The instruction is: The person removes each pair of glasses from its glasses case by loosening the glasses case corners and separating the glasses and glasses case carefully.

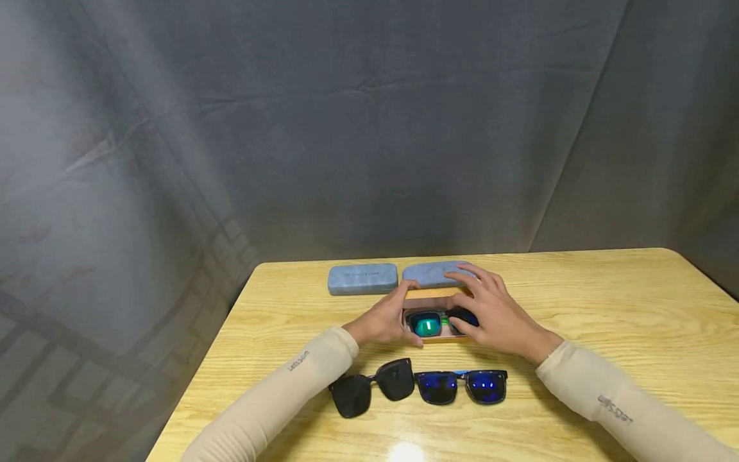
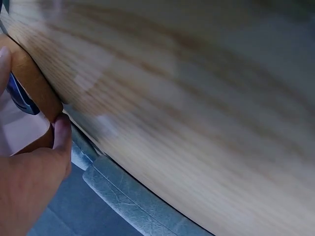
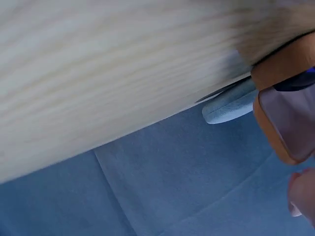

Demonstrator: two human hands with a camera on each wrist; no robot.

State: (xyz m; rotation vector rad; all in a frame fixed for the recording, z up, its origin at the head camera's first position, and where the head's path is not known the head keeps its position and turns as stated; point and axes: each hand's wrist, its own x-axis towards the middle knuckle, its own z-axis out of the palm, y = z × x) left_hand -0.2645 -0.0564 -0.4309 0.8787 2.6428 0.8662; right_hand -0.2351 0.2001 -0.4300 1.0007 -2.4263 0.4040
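An orange glasses case (image 1: 439,293) lies with its lid raised and a pale lining inside. Sunglasses with green-blue mirrored lenses (image 1: 427,325) sit in it. My left hand (image 1: 383,319) grips the case's left end, thumb at the front and a finger at the back; the left wrist view shows this finger on the orange wall (image 2: 37,88). Over the right half of the case is my right hand (image 1: 496,314), fingers spread and slightly bent. Its thumb and index finger are by the right lens, partly hiding it; whether they touch it I cannot tell.
Black sunglasses (image 1: 395,380) and blue-lensed sunglasses (image 1: 486,387) lie in front of the case. Behind it stand two closed blue-grey cases, the left case (image 1: 362,280) and the right case (image 1: 424,274). A grey curtain (image 1: 392,160) hangs beyond the wooden table (image 1: 606,308).
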